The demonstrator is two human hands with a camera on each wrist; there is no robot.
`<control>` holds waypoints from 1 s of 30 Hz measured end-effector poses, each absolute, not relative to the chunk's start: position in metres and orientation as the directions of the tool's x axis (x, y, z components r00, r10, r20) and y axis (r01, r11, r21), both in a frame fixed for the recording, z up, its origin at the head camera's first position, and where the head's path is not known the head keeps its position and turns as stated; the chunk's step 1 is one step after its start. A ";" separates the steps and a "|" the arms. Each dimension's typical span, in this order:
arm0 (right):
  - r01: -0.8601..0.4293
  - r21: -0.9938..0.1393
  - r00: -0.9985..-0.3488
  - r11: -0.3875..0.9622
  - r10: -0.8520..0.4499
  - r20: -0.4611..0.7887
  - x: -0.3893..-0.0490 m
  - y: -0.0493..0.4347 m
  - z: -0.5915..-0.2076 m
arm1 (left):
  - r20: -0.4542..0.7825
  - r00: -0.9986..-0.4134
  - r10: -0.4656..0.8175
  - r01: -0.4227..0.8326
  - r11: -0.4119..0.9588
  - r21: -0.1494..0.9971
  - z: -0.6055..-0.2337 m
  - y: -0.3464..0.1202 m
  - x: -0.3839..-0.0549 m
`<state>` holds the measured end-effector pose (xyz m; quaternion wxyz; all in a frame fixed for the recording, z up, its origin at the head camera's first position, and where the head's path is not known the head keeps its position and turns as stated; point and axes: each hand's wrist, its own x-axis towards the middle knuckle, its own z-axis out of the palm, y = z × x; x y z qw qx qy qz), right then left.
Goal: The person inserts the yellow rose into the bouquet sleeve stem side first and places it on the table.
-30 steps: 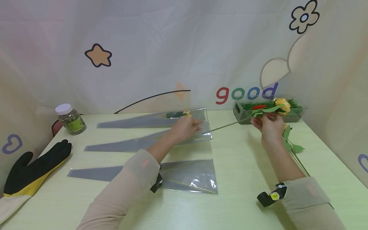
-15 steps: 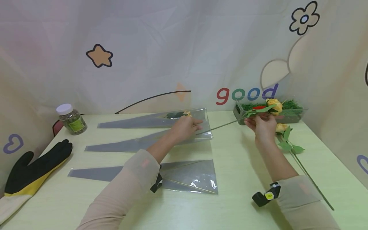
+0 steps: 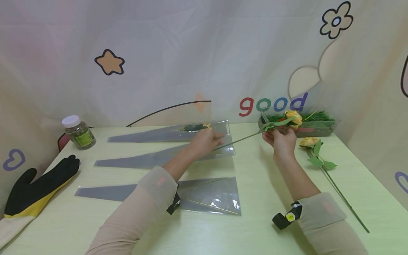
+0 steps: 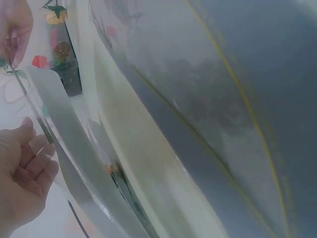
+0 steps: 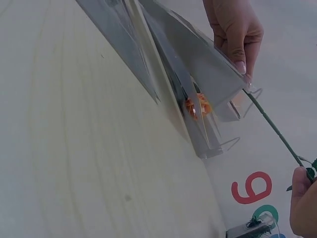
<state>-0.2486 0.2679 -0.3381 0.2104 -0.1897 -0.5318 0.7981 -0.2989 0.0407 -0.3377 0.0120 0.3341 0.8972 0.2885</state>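
Observation:
A yellow artificial rose [image 3: 294,119] with green leaves is held by my right hand [image 3: 282,142], which pinches the stem just below the leaves. Its long stem [image 5: 275,130] slants down to the left into the mouth of the middle flower sleeve [image 3: 127,161], a grey one with a clear front. At that mouth, my left hand [image 5: 238,37] pinches the sleeve's edge and lifts it, so the opening gapes. The stem's lower end is hidden by the left hand and sleeve. Behind it lies another sleeve [image 3: 143,135] with a yellow rose inside; a flat sleeve [image 3: 220,193] lies in front.
A second yellow rose [image 3: 309,142] lies on the right of the table. Behind it stands a clear-sided planter box [image 3: 318,131] of artificial grass. At the left are a lidded jar [image 3: 83,137] and a black, yellow and white glove [image 3: 41,187]. A printed curtain hangs behind.
My right hand has moved left with the rose, and more of its stem has slid into the middle sleeve. The rose on the table is now uncovered. My left hand has stayed in place.

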 end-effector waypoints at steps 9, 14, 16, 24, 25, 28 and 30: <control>-0.150 -0.920 -0.831 -0.363 0.550 -0.082 -0.250 0.267 -0.341 | 0.161 -0.781 0.603 0.583 0.614 0.533 -0.337 0.038 -0.299; -0.140 -0.922 -0.836 -0.361 0.542 -0.085 -0.251 0.263 -0.341 | 0.163 -0.783 0.600 0.584 0.621 0.523 -0.336 0.039 -0.299; -0.136 -0.924 -0.838 -0.358 0.539 -0.086 -0.251 0.261 -0.341 | 0.161 -0.783 0.601 0.584 0.623 0.520 -0.335 0.039 -0.298; -0.130 -0.929 -0.851 -0.348 0.520 -0.076 -0.253 0.253 -0.343 | 0.161 -0.789 0.593 0.579 0.629 0.519 -0.333 0.040 -0.297; -0.130 -0.929 -0.852 -0.346 0.519 -0.075 -0.253 0.252 -0.344 | 0.161 -0.790 0.592 0.577 0.630 0.520 -0.333 0.040 -0.297; -0.126 -0.933 -0.849 -0.337 0.523 -0.074 -0.255 0.250 -0.345 | 0.164 -0.790 0.591 0.579 0.630 0.518 -0.332 0.041 -0.297; -0.124 -0.935 -0.848 -0.333 0.524 -0.074 -0.256 0.248 -0.346 | 0.167 -0.788 0.592 0.581 0.627 0.519 -0.332 0.040 -0.297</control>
